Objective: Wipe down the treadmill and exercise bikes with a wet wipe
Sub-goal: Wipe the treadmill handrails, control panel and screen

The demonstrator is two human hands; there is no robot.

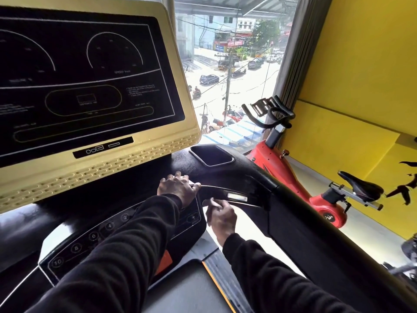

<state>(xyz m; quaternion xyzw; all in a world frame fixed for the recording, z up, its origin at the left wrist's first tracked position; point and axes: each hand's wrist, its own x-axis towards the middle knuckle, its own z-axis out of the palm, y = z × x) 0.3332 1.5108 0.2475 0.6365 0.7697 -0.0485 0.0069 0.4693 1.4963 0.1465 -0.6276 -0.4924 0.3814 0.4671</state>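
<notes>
The left hand (178, 188) lies knuckles-up on the treadmill's black console ledge (225, 175), fingers bent over something pale at their tips, which I take to be the white wet wipe (191, 181), though only a sliver shows; so this grip reads as clenched on the wipe and pressing it to the plastic, just above the inner end of the black curved handlebar (228, 190). The right hand (222, 216) sits just below that bar, fingers curled, with a pale edge at the fingertips that may be a second wipe or mere glare; whether this grip holds anything I cannot tell. Both arms wear dark sleeves and cross the glossy black keypad panel with numbered round buttons (94, 236); above it stands the cream-framed black display screen (85, 80); a rectangular cup recess (212, 155) lies just beyond the left hand.

The step in hand looks to be wiping the treadmill's console ledge and handlebar; the keypad and screen seem likely to come after. The next move calls for a firm sweep outward along the bar, light pressure over the buttons. The red exercise bike with black saddle and handlebars (293, 172) waits well apart by the window, apparently untouched.
</notes>
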